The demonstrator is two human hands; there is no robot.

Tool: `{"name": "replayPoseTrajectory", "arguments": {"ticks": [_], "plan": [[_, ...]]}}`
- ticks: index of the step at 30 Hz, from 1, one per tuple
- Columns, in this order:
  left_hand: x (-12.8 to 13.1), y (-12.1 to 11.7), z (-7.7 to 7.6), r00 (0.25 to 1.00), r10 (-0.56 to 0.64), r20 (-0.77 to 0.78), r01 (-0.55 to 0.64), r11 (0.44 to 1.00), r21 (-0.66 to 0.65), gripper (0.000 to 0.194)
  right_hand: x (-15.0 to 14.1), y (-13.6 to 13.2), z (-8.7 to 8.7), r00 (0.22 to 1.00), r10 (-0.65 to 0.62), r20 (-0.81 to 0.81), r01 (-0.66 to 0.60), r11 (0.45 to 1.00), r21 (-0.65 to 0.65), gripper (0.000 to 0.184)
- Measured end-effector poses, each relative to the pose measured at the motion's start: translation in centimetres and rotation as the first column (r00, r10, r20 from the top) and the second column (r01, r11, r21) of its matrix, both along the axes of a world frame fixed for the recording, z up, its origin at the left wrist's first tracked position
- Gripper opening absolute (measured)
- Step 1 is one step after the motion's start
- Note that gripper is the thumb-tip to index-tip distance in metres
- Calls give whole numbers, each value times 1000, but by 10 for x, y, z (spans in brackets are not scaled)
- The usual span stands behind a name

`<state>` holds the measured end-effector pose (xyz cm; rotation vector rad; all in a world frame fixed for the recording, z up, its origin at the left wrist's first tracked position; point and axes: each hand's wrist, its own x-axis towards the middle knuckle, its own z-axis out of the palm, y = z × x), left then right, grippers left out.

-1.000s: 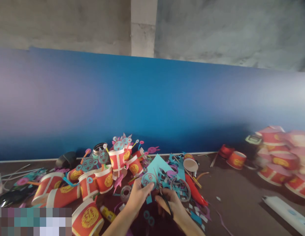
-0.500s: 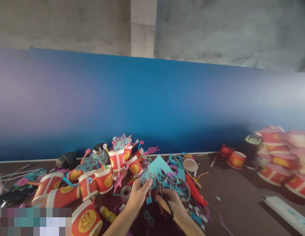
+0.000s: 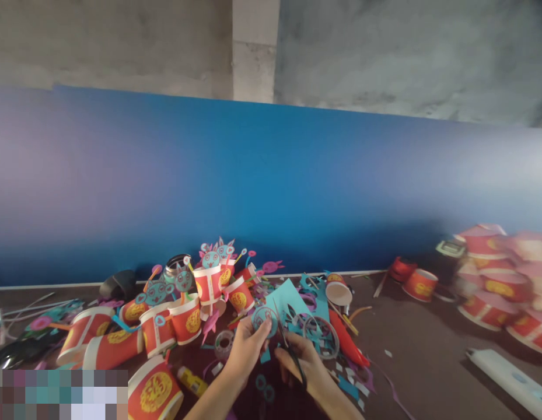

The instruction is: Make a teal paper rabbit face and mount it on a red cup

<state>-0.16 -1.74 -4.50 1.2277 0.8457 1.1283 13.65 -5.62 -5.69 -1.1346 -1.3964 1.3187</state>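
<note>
At six o'clock are one left hand [image 3: 248, 343], one right hand [image 3: 304, 360], one pair of scissors [image 3: 292, 353], one larger blue paper disc [image 3: 259, 315] and two smaller discs [image 3: 261, 382]; from seven to eight, at least nine red paper cups [image 3: 182, 324]; at seven, one yellow glue stick [image 3: 192, 382]; at four, one white bar [image 3: 509, 376].

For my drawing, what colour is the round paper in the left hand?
The round paper is light blue; it shows best in the head view.

Blue panel [image 3: 271, 186], grey concrete [image 3: 122, 46], brown tabletop [image 3: 423, 356]
</note>
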Motion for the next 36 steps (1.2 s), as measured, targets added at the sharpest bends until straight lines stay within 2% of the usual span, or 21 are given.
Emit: {"name": "replayPoseTrajectory", "arguments": {"ticks": [7,12,20,25,36], "plan": [[0,2,0,1000,-1,10,0,1000,23,45,2,2,-10,999,-32,-7,32,999,-8,55],[2,-1,1,1000,24,5,-24,1000,-4,48,1,3,-7,1000,-23,-16,23,999,-29,57],[8,-7,0,995,103,5,-102,988,-120,52,-2,1,-3,999,-36,15,36,999,-14,54],[7,-7,3,994,113,-1,-112,987,-113,53,-3,-1,-1,999,-34,20,35,999,-12,53],[10,-7,-2,995,92,31,-88,989,-117,51,-2,2,-9,999,-33,-22,33,999,12,51]]}}
